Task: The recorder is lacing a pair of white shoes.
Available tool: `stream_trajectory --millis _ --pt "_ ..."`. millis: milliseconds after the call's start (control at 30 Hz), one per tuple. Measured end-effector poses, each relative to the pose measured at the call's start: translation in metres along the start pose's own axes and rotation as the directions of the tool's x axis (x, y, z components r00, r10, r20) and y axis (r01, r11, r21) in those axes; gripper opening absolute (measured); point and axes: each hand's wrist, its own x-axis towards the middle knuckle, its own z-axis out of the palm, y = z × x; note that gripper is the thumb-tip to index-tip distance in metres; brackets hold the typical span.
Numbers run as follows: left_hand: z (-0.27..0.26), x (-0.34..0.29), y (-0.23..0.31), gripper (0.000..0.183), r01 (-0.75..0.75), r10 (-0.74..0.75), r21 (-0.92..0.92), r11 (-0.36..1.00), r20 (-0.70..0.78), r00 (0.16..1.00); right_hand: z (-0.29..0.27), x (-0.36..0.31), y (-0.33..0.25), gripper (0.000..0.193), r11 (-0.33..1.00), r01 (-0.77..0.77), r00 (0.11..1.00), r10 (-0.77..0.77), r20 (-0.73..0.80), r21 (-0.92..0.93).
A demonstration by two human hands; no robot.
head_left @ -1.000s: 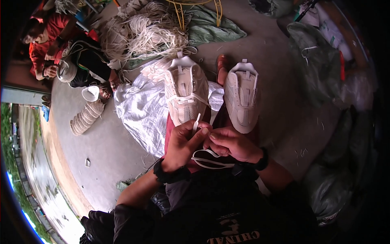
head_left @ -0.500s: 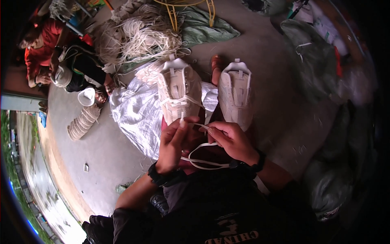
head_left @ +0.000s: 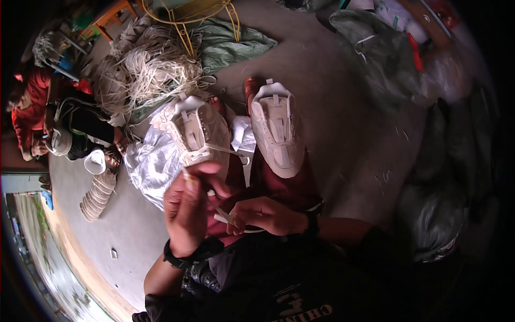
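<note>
Two pale sneakers rest on my lap over dark red trousers. A white lace crosses the lower eyelets of the left sneaker [head_left: 198, 131]; no lace shows in the right sneaker [head_left: 279, 131]. My left hand [head_left: 189, 206] is just below the left sneaker's toe, thumb and fingers pinching the white shoelace. My right hand [head_left: 268, 216], lower and to the right, has its fingers closed on another stretch of the shoelace [head_left: 222, 218], near my body. Part of the lace is hidden behind my fingers.
A heap of loose laces [head_left: 161, 67] lies ahead, by a yellow metal stool frame [head_left: 185, 40] and a green sack [head_left: 236, 45]. A white woven sack [head_left: 153, 166] is beside my legs. At left sits a person in red [head_left: 33, 110], near a ribbed roll [head_left: 98, 197]. Dark sacks [head_left: 370, 59] stand right.
My right hand has moved down and left, closer to my body, and my left hand is lower too. The whole view has shifted, so the sneakers appear farther left.
</note>
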Motion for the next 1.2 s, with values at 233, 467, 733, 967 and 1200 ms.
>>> stream_trajectory --millis 233,467,733,967,1200 --pt "-0.012 0.043 0.018 0.038 -0.109 0.071 -0.134 0.985 -0.264 0.962 -0.032 -0.039 -0.006 0.023 0.949 -0.106 0.989 0.132 0.071 -0.297" --pt "-0.035 0.067 0.034 0.036 -0.168 0.067 -0.241 0.956 -0.377 0.924 -0.052 -0.076 -0.004 0.019 0.818 -0.003 0.996 0.054 0.071 -0.576" --pt "0.001 0.071 0.000 0.030 0.027 -0.129 -0.355 0.935 -0.266 0.955 -0.075 -0.097 -0.020 0.017 0.714 -0.025 0.999 -0.002 -0.038 -0.700" --pt "0.046 0.066 -0.056 0.032 0.389 -0.410 -0.231 0.892 -0.046 0.911 -0.109 -0.107 -0.031 0.016 0.764 -0.178 0.936 -0.063 -0.347 -0.620" --pt "0.081 0.064 -0.123 0.030 0.644 -0.641 -0.012 0.765 0.073 0.764 -0.146 -0.113 -0.043 0.022 0.820 -0.252 0.805 -0.117 -0.582 -0.514"
